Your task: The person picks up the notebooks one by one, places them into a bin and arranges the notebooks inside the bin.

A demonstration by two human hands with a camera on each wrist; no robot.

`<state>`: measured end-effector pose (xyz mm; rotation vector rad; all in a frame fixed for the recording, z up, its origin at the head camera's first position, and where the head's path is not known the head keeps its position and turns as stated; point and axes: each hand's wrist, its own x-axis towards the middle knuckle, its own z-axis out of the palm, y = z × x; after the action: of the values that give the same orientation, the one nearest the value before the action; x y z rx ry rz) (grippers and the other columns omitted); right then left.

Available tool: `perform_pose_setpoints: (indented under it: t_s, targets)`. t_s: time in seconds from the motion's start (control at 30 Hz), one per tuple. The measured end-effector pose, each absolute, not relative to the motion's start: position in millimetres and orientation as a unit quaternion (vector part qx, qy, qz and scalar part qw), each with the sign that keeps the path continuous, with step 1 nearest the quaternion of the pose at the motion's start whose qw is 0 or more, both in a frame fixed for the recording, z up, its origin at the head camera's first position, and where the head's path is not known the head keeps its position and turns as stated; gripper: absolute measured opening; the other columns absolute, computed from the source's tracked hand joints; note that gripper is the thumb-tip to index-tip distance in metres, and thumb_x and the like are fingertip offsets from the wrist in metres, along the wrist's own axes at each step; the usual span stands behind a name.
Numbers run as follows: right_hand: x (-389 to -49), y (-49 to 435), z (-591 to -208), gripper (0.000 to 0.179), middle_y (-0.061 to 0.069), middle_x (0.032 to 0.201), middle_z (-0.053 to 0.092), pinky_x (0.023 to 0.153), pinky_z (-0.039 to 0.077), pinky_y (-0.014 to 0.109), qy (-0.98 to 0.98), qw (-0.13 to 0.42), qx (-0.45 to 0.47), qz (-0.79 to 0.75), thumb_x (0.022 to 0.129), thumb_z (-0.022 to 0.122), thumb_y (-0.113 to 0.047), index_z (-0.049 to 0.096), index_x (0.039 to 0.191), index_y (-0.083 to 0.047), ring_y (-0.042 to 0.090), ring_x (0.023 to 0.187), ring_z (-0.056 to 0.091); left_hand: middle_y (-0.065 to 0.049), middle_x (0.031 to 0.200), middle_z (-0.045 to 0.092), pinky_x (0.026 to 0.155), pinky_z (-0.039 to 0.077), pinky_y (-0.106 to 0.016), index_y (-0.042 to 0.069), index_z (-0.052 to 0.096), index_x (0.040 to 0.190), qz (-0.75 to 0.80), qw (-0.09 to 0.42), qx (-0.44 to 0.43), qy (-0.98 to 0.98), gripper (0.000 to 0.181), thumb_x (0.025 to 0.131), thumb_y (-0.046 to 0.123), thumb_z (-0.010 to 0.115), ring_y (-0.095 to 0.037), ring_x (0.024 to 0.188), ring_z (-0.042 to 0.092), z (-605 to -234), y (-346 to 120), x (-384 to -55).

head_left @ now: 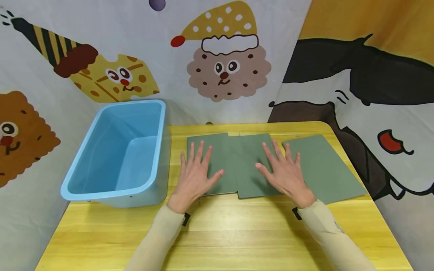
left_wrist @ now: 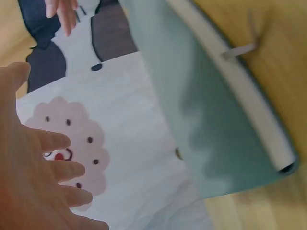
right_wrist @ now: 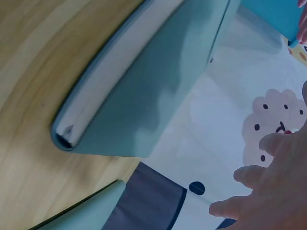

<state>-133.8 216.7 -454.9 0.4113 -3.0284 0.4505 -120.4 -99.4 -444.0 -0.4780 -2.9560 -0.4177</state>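
Observation:
Three sage-green notebooks lie in a row: a left notebook (head_left: 220, 150), a middle notebook (head_left: 249, 162) meeting it edge to edge, and a right notebook (head_left: 325, 169) set apart and angled. My left hand (head_left: 194, 177) is over the left notebook's outer side, fingers straight and spread, holding nothing. Over the middle notebook's right part my right hand (head_left: 286, 175) is spread likewise, and its shadow falls on the cover. In the left wrist view, pale page edges show, and a thin ribbon (left_wrist: 240, 49) sticks out from them. Thick pages also show in the right wrist view.
A light-blue plastic tub (head_left: 157, 188) stands at the left of the yellow wood-grain table (head_left: 223, 233). Inside it I see only its bare walls and floor. Behind the table hangs a cloth (head_left: 183, 82) printed with cartoon figures.

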Motion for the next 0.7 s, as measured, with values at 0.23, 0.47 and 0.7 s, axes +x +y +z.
perform_pose_setpoints:
  t_s: [0.23,0.47,0.7]
  targets:
    - [-128.7,214.7,-446.5,0.079,0.01,0.174,0.003,0.11,0.004,0.084,-0.981,0.035,0.127,0.144,0.104,0.039,-0.067,0.013,0.168,-0.028,0.052,0.155,-0.001,-0.014,0.172,0.012,0.121,0.01,-0.068,0.012,0.03,0.164,-0.159,0.109,-0.164,-0.967,0.088,0.1,0.07,0.042,-0.039,0.158,0.005,-417.7,-103.9,-110.8]
    - [-124.1,214.7,-438.8,0.08,0.013,0.173,0.004,0.109,0.005,0.085,-0.979,0.055,0.129,0.15,0.105,0.041,-0.064,0.011,0.168,-0.026,0.054,0.154,0.001,-0.014,0.172,0.016,0.123,0.007,-0.066,0.011,0.035,0.163,-0.167,0.151,-0.173,-0.959,0.084,0.099,0.065,0.05,-0.038,0.159,0.007,-398.4,-112.7,-101.9]
    - [-120.9,224.3,-430.4,0.079,0.015,0.173,0.005,0.108,0.006,0.086,-0.978,0.065,0.114,0.164,0.105,0.042,-0.063,0.013,0.168,-0.026,0.056,0.153,0.002,-0.014,0.171,0.019,0.122,0.007,-0.067,0.01,0.039,0.161,-0.154,0.211,-0.166,-0.951,0.085,0.101,0.071,0.036,-0.038,0.159,0.006,-383.8,-134.1,-87.8]
